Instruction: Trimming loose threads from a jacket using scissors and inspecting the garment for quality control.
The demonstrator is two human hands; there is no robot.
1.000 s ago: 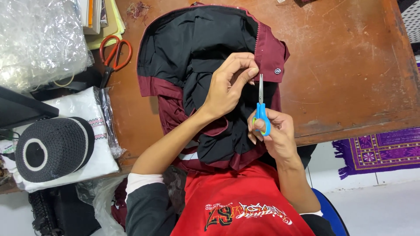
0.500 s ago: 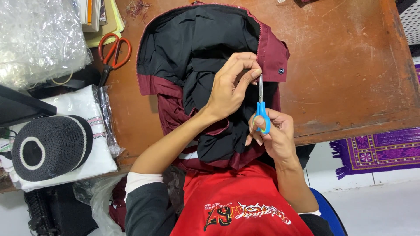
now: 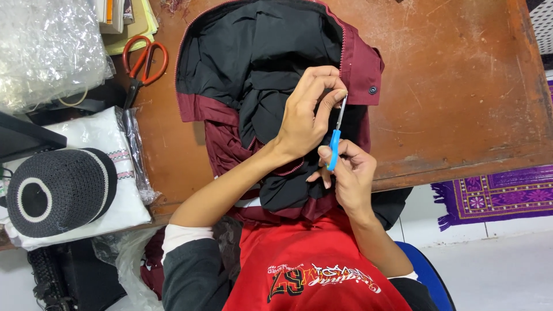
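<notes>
Fingers of the right hand (image 3: 348,173) close around a small blue-handled snipper (image 3: 335,140), blade pointing up at the jacket (image 3: 271,86) edge. Just above, the left hand (image 3: 308,112) pinches that maroon edge between thumb and fingertips. The jacket, black lining showing, lies on the brown table (image 3: 461,86) at centre frame. Farther off, orange scissors (image 3: 144,60) rest at upper left, a black knitted cap (image 3: 57,190) at left.

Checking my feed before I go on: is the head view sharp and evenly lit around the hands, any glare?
Head view: sharp around both hands and the blue tool; even, soft light; glare only on the plastic wrap; black lining shows little detail.
</notes>
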